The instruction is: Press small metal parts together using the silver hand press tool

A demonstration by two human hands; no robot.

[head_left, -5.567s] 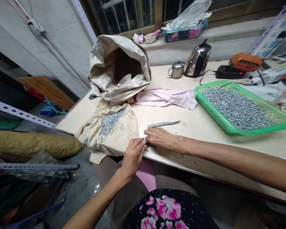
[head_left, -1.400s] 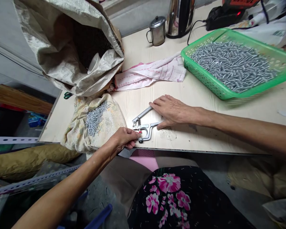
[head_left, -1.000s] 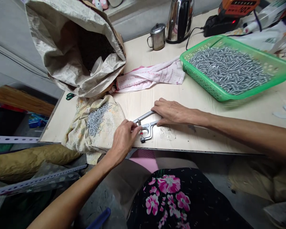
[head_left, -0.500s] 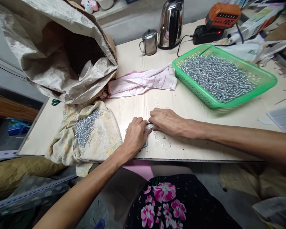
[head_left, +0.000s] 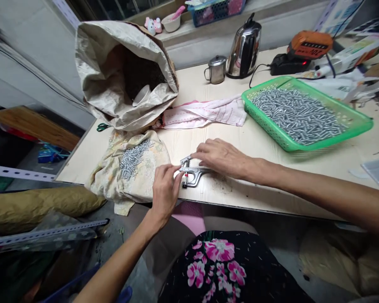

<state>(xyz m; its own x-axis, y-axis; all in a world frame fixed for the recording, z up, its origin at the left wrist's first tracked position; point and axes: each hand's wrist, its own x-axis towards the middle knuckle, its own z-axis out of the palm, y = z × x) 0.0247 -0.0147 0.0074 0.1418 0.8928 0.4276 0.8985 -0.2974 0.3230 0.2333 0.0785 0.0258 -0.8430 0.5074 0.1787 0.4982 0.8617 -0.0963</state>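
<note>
A metal plier-like hand press (head_left: 192,173) lies on the pale wooden table (head_left: 265,176) near its front edge. My right hand (head_left: 222,156) rests over the tool's handles, fingers curled down on them. My left hand (head_left: 164,190) is at the tool's jaw end, fingertips pinched together on something too small to make out. Just left of it a flowered cloth (head_left: 132,172) carries a heap of small silver metal pieces (head_left: 134,158).
A green basket (head_left: 360,126) full of the same silver pieces stands at the right. An open paper sack (head_left: 123,75) with a white cup inside sits at the back left, a pink-white cloth (head_left: 205,113) beside it. Kettle (head_left: 244,46), steel mug (head_left: 216,69) and orange charger (head_left: 312,44) stand behind.
The tool, covered by both hands half a second ago, shows again at its jaw end. My left hand has drawn back to the jaw tip; my right stays on the handles.
</note>
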